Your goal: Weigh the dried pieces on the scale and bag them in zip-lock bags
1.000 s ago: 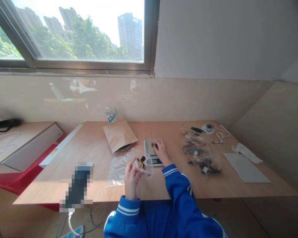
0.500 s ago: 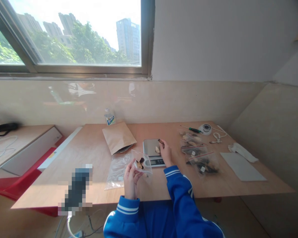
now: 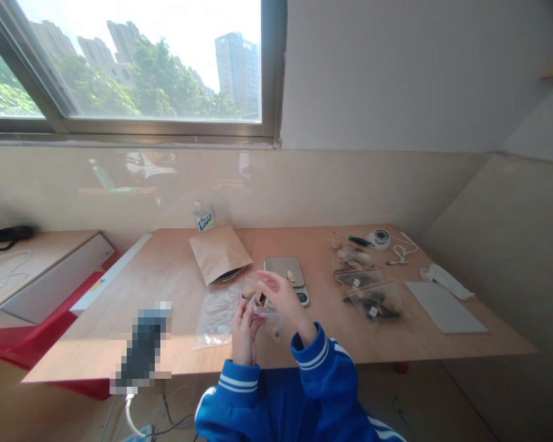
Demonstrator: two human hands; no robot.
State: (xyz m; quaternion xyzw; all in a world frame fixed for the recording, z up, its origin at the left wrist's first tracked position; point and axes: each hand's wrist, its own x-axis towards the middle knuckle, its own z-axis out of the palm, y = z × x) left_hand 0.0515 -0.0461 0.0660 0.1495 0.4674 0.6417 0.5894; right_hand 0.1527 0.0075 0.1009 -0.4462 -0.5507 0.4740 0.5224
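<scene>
My left hand (image 3: 243, 331) is closed on a small clear zip bag (image 3: 268, 319) with tan and dark brown dried pieces, perhaps dried mushroom. Over the bag's mouth is my right hand (image 3: 283, 299), its fingertips pointing left and gripping a dark brown dried piece (image 3: 258, 299); the fingers partly hide it. A digital kitchen scale (image 3: 276, 265) sits just behind my right hand, which covers most of its display. One pale dried piece (image 3: 290, 276) lies on the scale's plate. Beneath the left hand's bag, a larger clear plastic bag (image 3: 207, 322) lies flat.
A brown paper pouch (image 3: 221, 252) lies behind the clear bags, near a small bottle (image 3: 203, 216). On the right are several filled zip bags (image 3: 378, 301), a green-handled screwdriver (image 3: 359, 240), a white round device (image 3: 380, 239) and a white sheet (image 3: 445, 310). A pixelated object (image 3: 142, 347) is front left.
My right hand has moved left from the scale to the mouth of the small bag, taking the dark brown piece off the plate. The pale piece stays on the scale.
</scene>
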